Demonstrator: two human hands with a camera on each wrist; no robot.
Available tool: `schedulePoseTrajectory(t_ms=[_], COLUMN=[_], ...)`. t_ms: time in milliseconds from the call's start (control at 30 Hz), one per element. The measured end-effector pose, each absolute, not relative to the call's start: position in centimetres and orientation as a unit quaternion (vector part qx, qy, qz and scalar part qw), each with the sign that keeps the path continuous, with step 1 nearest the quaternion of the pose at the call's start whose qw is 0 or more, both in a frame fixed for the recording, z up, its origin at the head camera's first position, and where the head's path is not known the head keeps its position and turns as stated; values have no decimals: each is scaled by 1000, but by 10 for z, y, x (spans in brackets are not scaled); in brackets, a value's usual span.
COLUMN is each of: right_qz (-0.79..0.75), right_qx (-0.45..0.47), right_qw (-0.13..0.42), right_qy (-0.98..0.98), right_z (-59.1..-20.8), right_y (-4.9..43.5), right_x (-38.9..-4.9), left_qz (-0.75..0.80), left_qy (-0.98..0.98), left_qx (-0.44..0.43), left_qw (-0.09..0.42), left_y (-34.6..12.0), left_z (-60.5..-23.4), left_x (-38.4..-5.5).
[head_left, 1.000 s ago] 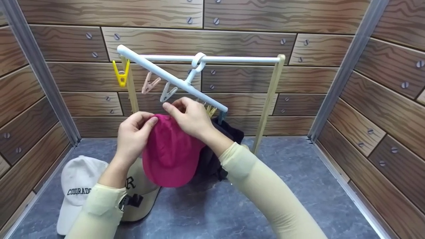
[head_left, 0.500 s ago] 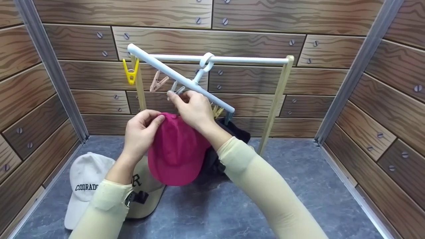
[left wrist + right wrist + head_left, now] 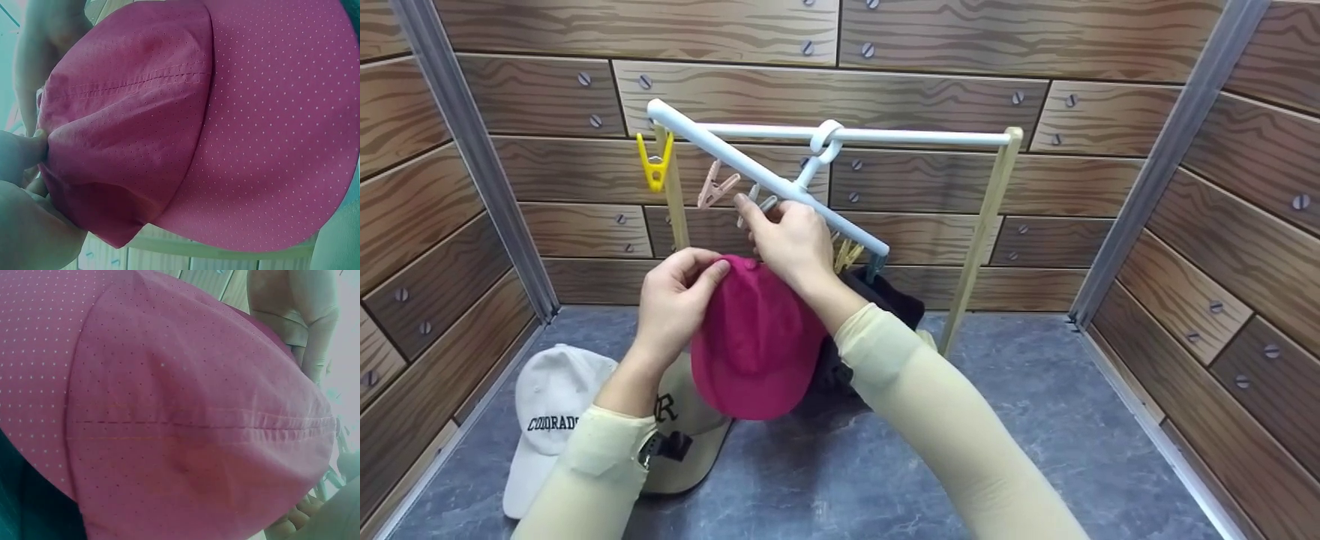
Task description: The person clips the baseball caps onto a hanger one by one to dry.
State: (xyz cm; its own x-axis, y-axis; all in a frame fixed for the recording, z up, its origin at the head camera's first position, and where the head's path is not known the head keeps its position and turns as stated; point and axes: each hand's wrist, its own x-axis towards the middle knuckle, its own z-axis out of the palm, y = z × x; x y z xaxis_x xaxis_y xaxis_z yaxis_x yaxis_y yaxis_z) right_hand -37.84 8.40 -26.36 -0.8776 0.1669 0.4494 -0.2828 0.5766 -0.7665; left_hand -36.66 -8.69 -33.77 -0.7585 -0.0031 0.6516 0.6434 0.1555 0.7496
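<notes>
My left hand pinches the crown of a magenta baseball cap between thumb and fingers; the cap hangs with its brim down. In the left wrist view, pinholes dot the cap. My right hand is just above the crown, its thumb and fingers around a grey clothespin, which they partly hide. That clothespin hangs from a tilted white clip hanger. Higher on the hanger are a pink clothespin and a yellow clothespin. The right wrist view is mostly filled by the cap.
A wood-legged rack with a white rail carries the hanger. At the hanger's low right end a black cap hangs by a teal clothespin. A white cap and a beige cap lie front left. Wood-patterned walls surround the dark floor.
My right hand has moved up from near the cap's crown to the grey clothespin. The left hand keeps its pinch on the magenta cap. The head view has shifted slightly.
</notes>
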Motion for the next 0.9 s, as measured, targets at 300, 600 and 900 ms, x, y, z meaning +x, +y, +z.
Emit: schedulePoseTrajectory(t_ms=[300, 600, 900], right_qz=[486, 499, 516], right_qx=[23, 17, 17], right_qw=[242, 243, 253], right_qy=[-840, -832, -818], right_z=[-263, -264, -266], right_y=[81, 79, 80], right_x=[-381, -382, -383], left_qz=[-609, -613, -611], left_qy=[-712, -711, -710], left_qx=[-226, -224, -226], left_qw=[265, 263, 268], left_y=[-88, -91, -90], left_z=[-337, -339, -339], left_x=[-366, -365, -365])
